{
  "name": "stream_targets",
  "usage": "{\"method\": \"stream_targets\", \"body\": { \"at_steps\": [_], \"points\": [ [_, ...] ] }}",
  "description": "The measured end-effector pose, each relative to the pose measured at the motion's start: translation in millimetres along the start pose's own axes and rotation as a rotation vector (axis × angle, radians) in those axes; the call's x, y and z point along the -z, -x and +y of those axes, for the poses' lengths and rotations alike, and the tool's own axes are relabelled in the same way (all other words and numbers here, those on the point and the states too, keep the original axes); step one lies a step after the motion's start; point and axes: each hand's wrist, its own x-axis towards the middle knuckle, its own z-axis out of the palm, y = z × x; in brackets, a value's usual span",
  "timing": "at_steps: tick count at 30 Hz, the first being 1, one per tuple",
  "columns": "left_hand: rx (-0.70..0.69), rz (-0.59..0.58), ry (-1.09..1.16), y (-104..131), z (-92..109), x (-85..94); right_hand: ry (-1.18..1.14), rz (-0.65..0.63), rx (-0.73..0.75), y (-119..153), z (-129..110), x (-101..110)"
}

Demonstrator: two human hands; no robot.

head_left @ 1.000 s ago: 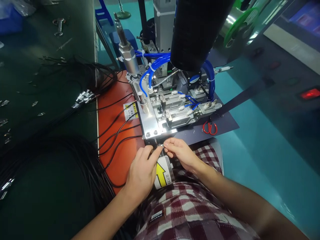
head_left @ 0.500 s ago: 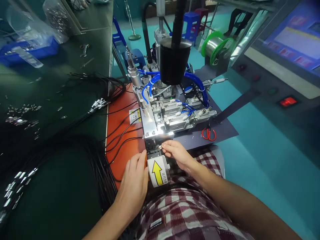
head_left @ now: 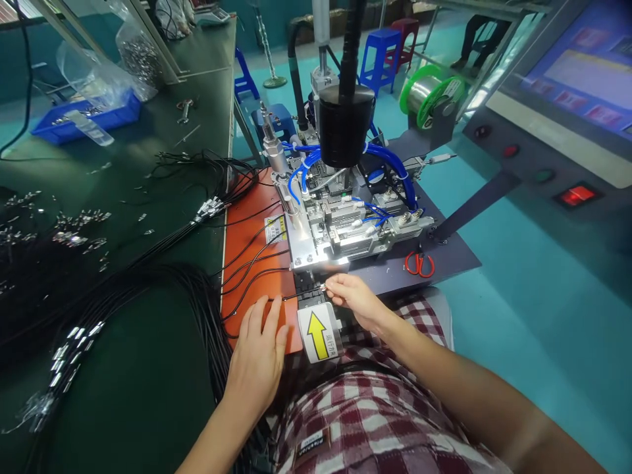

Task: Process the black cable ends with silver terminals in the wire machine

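Just beyond the arrow-marked cover (head_left: pixel 317 334), the metal tip (head_left: pixel 323 287) of a black cable (head_left: pixel 291 297) is pinched in the nearer, right hand's (head_left: pixel 356 297) grip, the cable being stretched crosswise toward the left hand (head_left: pixel 257 355), whose fingers are loosely spread over the orange board (head_left: pixel 292 322) left of that cover.

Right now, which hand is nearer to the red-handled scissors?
Right. The right hand is left of and below the scissors in view; the left hand is farther left, over the orange board.
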Motion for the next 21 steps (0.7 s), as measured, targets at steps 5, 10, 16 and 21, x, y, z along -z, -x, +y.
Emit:
{"method": "stream_targets", "body": {
  "at_steps": [5, 10, 16, 21],
  "points": [
    [-0.044, 0.027, 0.021, -2, -8, -0.3, 0.015, 0.007, 0.012, 1, 1, 4],
    [-0.032, 0.041, 0.034, 2, -9, -3.2, 0.021, 0.135, 0.033, 14, 10, 29],
    [0.010, 0.030, 0.080, -5, -11, -5.2, 0.007, 0.236, -0.037, 34, 31, 56],
    [0.019, 0.045, 0.300, -57, -19, -2.8, 0.008, 0.233, -0.068, 41, 40, 60]
  ]
}}
